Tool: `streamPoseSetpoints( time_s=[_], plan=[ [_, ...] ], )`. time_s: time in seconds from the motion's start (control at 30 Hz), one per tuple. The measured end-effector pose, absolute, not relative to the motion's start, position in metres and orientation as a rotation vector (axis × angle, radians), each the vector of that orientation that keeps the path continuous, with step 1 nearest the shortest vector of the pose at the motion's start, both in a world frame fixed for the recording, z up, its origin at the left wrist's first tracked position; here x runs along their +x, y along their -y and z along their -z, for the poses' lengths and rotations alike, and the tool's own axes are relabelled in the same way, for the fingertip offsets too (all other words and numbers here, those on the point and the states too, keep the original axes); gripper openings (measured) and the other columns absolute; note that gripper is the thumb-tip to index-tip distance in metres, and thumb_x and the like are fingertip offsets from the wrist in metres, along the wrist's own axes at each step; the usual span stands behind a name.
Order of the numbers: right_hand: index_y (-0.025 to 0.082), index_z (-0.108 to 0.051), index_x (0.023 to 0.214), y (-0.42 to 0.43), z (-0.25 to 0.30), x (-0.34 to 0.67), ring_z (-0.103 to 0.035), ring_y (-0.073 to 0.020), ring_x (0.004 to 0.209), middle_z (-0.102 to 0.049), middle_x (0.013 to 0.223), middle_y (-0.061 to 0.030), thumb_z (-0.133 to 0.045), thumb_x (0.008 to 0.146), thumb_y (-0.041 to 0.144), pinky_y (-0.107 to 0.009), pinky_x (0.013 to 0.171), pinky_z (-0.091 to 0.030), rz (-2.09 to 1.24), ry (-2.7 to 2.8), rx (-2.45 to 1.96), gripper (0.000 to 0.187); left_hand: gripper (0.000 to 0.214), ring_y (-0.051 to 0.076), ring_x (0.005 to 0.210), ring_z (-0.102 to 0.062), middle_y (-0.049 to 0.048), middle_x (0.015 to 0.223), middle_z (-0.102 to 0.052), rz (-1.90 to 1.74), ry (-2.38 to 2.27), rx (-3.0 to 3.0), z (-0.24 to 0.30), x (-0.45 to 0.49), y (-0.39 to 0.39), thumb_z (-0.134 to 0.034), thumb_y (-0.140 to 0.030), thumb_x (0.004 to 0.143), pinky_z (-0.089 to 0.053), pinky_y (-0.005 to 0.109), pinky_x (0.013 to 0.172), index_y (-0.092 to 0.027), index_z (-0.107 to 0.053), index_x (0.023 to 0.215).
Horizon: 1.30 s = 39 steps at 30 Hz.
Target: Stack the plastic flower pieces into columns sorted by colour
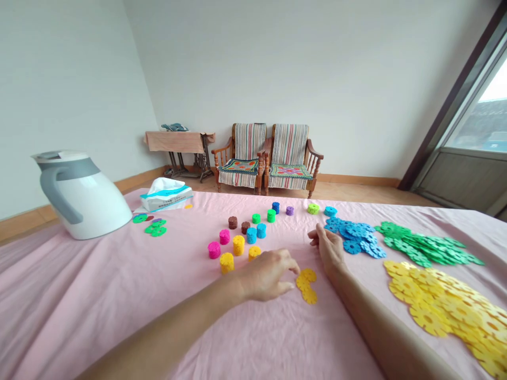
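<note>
Rumpled cloth (245, 338) bears notched yellow discs (306, 287) near the left hand (270, 274).

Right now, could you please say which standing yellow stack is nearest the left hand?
The rightmost yellow stack, partly hidden by the left hand; both other yellow stacks stand farther left.
</note>
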State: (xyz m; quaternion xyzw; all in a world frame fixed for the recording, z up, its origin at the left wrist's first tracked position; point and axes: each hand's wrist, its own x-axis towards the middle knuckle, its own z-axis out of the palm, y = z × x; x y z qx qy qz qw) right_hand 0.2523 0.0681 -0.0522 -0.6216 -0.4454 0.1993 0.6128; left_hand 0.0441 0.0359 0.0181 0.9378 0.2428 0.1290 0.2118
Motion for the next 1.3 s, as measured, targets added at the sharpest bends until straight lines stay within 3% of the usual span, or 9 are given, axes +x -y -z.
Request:
streamPoseSetpoints(
  time_s=[0.13,0.37,0.7,0.97,1.3],
  plan=[
    [0.014,-0.061,0.063,-0.07,0.055,0.256,-0.052,-0.0151,0.05,-0.055,0.05,-0.0045,-0.037,0.077,0.068,-0.025,0.049,-0.038,-0.504,0.902,-1.323,0.061,0.03,0.02,0.087,-0.06,0.0055,0.105,-0.056,-0.313,-0.701,2.707,-0.008,0.069,-0.036,-0.055,-0.017,0.078,-0.047,0.031,0.076,-0.022,-0.059,0.108],
    [0.015,-0.058,0.058,-0.066,0.048,0.252,-0.052,-0.0144,0.049,-0.061,0.057,-0.0081,-0.037,0.075,0.071,-0.024,0.046,-0.038,-0.508,0.976,-1.368,0.062,0.025,0.025,0.079,-0.061,0.0076,0.091,-0.059,-0.229,-0.88,2.734,-0.001,0.096,-0.044,-0.062,-0.036,0.072,-0.048,0.032,0.066,-0.018,-0.064,0.089],
    [0.016,-0.057,0.056,-0.064,0.043,0.248,-0.049,-0.0134,0.047,-0.054,0.05,-0.003,-0.046,0.072,0.067,-0.024,0.045,-0.035,-0.55,0.998,-1.362,0.054,0.017,0.022,0.072,-0.06,0.0056,0.084,-0.061,-0.237,-0.958,2.739,-0.003,0.093,-0.037,-0.061,-0.029,0.065,-0.045,0.029,0.058,-0.019,-0.063,0.078],
    [0.014,-0.062,0.061,-0.068,0.052,0.253,-0.049,-0.0139,0.046,-0.054,0.047,-0.0024,-0.046,0.073,0.064,-0.023,0.045,-0.032,-0.541,1.047,-1.453,0.054,0.017,0.016,0.076,-0.057,0.0014,0.086,-0.061,-0.602,-1.029,2.605,-0.04,0.025,-0.036,-0.059,-0.022,0.066,-0.042,0.025,0.065,-0.019,-0.062,0.082],
    [0.014,-0.064,0.063,-0.074,0.062,0.259,-0.05,-0.0147,0.049,-0.055,0.048,-0.0025,-0.043,0.076,0.064,-0.024,0.048,-0.034,-0.505,1.128,-1.508,0.055,0.017,0.009,0.057,-0.047,-0.0005,0.086,-0.059,-0.519,-1.233,2.39,-0.054,-0.066,-0.06,-0.058,-0.023,0.066,-0.035,0.02,0.052,-0.018,-0.06,0.082]
  ],
)
